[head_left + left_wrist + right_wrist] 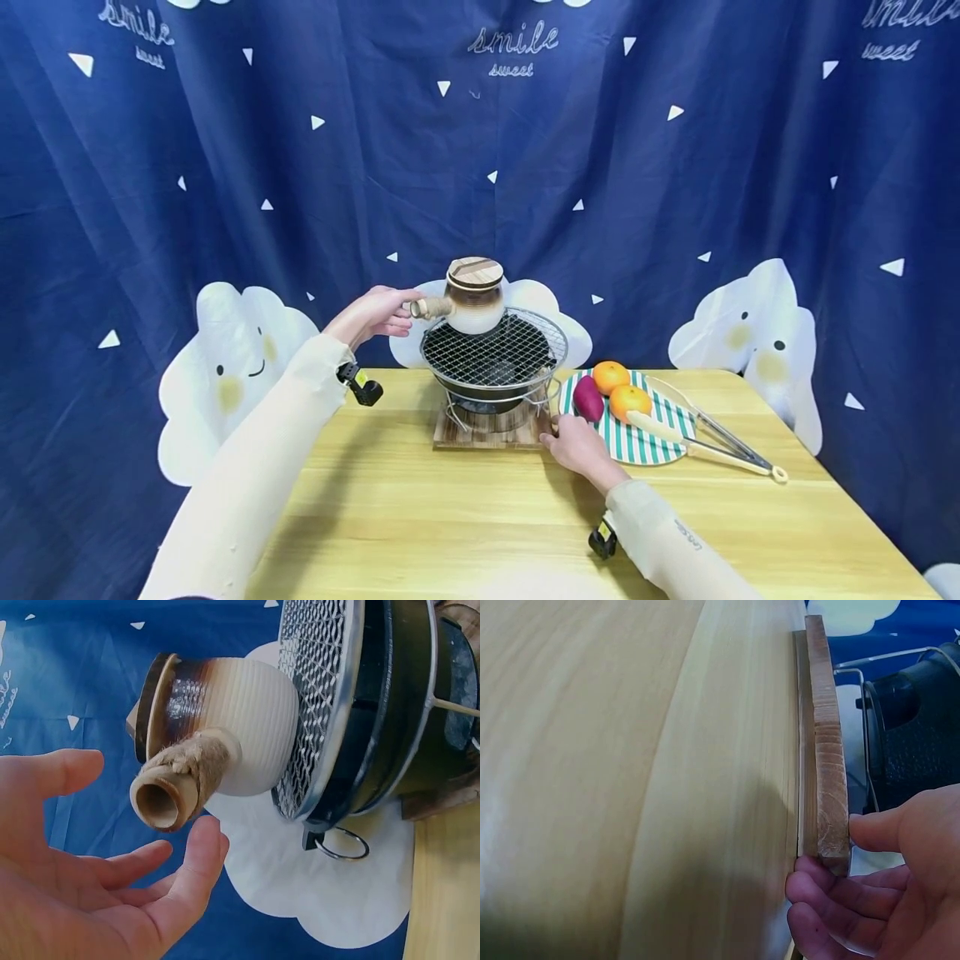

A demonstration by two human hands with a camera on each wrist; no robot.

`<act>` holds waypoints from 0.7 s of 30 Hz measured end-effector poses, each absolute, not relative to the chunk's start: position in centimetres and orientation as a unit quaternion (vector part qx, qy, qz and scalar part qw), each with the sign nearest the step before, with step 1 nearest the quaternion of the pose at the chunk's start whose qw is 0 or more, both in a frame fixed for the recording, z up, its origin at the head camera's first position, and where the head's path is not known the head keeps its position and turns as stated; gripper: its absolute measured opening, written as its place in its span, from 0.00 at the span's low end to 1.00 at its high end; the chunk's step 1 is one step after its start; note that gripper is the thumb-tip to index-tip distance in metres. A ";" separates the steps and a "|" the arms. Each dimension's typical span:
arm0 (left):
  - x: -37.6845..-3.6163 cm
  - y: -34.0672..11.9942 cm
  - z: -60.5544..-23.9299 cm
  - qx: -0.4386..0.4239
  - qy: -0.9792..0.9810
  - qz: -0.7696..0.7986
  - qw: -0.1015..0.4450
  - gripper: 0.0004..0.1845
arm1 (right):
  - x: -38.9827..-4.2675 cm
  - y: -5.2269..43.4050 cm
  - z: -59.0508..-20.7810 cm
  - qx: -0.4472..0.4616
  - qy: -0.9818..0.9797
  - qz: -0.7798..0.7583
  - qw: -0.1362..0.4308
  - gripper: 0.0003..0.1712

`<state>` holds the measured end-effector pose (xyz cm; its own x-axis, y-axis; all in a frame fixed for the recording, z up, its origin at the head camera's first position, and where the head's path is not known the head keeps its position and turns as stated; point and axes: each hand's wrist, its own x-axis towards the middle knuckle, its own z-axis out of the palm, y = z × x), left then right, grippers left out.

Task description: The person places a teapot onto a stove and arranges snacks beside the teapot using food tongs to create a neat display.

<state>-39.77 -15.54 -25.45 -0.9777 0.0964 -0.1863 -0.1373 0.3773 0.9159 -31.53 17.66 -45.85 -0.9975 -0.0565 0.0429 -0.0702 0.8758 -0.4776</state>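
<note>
A small white-and-brown clay pot [480, 313] with a wooden lid [476, 272] sits on the round wire mesh [517, 345] of a tabletop grill [397, 742]. Its hollow, rope-wrapped handle [187, 776] points toward my left hand [378, 314]. That hand is beside the handle's end, thumb apart and fingers loosely bent; in the left wrist view nothing lies in its grasp. Under the grill is a wooden base board [450, 434]. My right hand [579, 450] pinches the board's near right corner, thumb on top and fingertips at the lower edge [829, 825].
Right of the grill, a green-and-white striped plate [637, 450] bears two oranges [628, 402] and a purple sweet potato [588, 399]. Tongs [738, 452] lean over the plate's right side onto the wooden table [420, 525]. A blue curtain [360, 167] hangs behind.
</note>
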 end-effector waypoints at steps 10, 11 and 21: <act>-36.9 -17.0 -26.1 0.029 0.856 0.508 0.090 0.31 | -31.5 17.6 -45.5 0.039 -0.967 0.250 0.028 0.12; -36.6 -17.1 -26.1 0.032 0.860 0.502 0.088 0.32 | -31.6 17.6 -45.5 0.039 -0.967 0.249 0.029 0.12; -34.0 -18.1 -26.9 0.020 0.879 0.471 0.071 0.43 | -31.6 17.5 -46.1 0.042 -0.967 0.252 0.024 0.14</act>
<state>-34.00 -18.06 -26.85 -0.9891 0.1024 -0.1059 -0.0314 0.5558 0.8307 -31.61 17.54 -46.13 -0.9954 -0.0688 0.0671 -0.0928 0.8694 -0.4853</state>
